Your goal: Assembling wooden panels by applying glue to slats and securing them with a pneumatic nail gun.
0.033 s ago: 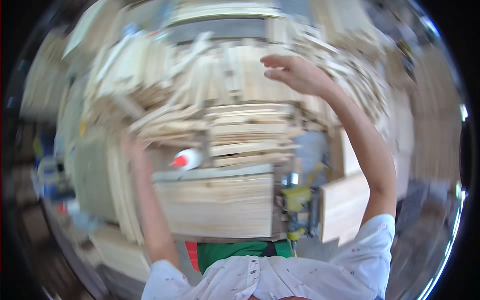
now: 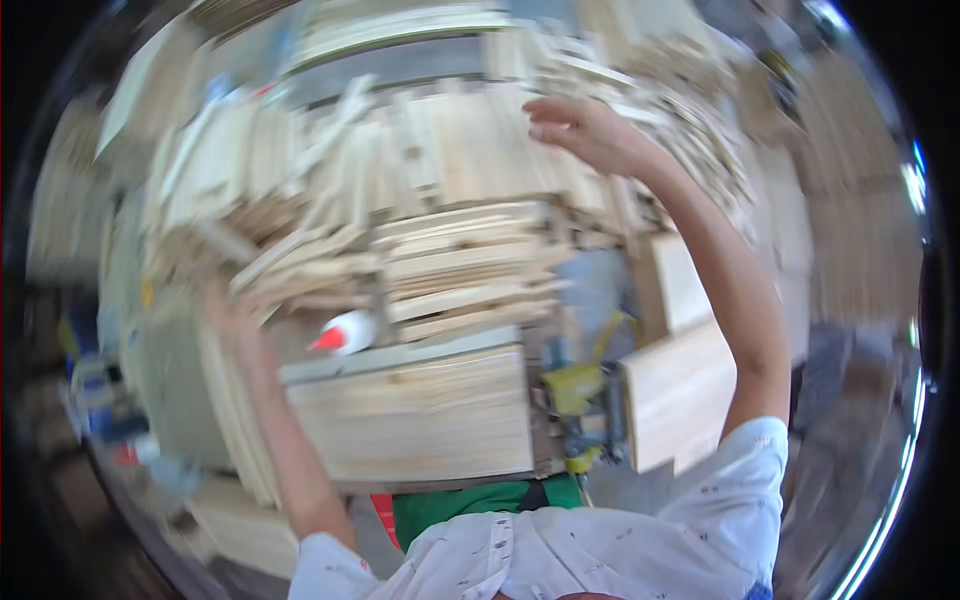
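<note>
My right hand (image 2: 585,135) is raised over the far rows of pale wooden strips (image 2: 475,140), its thumb and fingers apart with nothing between them. On the left, my left hand (image 2: 235,315) is smeared by motion, so its fingers cannot be made out. It is nearest the top end of some long boards (image 2: 232,400) and the loose strips beside them. A white bottle with a red tip (image 2: 355,331) lies to the right of that hand. In front of me rests a flat wooden panel (image 2: 420,420), with a grey bar (image 2: 405,355) along its far edge.
A stack of short strips (image 2: 465,265) lies beyond the panel. At the panel's right is a yellow-green tool (image 2: 575,388), then another wooden board (image 2: 680,395). Piled boards (image 2: 860,190) stand at the far right. A green seat-like surface (image 2: 460,508) shows by my body.
The whole scene has shifted left and tilted slightly in the view. My left hand appears farther left, while my right hand stays in nearly the same part of the picture.
</note>
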The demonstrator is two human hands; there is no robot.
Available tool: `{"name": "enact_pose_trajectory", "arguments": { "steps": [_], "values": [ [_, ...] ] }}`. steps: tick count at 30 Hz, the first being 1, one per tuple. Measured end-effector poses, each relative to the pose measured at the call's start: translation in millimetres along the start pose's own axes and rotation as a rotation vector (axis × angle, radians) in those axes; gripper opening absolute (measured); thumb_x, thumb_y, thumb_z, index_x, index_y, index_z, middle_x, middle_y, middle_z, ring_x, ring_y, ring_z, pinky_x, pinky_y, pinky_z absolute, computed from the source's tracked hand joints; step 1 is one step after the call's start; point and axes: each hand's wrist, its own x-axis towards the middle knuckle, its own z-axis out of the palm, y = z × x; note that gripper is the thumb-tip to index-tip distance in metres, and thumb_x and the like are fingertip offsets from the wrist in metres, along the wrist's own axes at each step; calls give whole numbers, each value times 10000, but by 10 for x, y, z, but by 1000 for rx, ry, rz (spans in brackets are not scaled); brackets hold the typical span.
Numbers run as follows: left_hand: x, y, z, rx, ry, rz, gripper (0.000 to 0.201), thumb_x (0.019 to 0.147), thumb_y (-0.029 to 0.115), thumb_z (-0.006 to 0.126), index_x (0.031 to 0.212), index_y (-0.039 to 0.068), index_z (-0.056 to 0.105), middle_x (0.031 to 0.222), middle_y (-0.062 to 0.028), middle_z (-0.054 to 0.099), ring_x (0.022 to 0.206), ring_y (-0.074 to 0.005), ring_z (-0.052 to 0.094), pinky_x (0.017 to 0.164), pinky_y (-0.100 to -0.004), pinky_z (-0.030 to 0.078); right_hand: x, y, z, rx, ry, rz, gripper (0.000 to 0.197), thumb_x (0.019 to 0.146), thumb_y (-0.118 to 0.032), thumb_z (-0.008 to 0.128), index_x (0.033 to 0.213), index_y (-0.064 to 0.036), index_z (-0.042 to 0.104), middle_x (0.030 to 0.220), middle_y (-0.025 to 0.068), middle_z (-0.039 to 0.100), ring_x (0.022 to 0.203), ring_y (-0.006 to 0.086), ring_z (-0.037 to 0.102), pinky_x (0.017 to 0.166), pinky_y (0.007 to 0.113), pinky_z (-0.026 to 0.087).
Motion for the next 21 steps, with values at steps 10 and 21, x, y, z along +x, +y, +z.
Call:
{"name": "enact_pose_trajectory", "arguments": {
  "steps": [10, 21],
  "values": [
    [-1419, 1254, 3046, 391, -930, 736, 755, 743, 233, 787, 1359, -30, 440, 1340, -215, 490, 1268, -347, 449, 1083, -398, 337, -2103, 2772, -1213, 132, 723, 678, 652, 883, -522, 568, 1165, 63, 625, 1042, 212, 670, 981, 276, 635, 874, 378, 472],
    [-2083, 853, 5015, 687, -1276, 1079, 396, 804, 186, 713, 1167, 58, 622, 1069, -193, 591, 980, -333, 593, 860, -413, 490, -1815, 3152, -1053, 335, 311, 794, 383, 835, -260, 663, 1072, 38, 619, 763, 91, 628, 575, 155, 614, 470, 303, 526]
  ]
}}
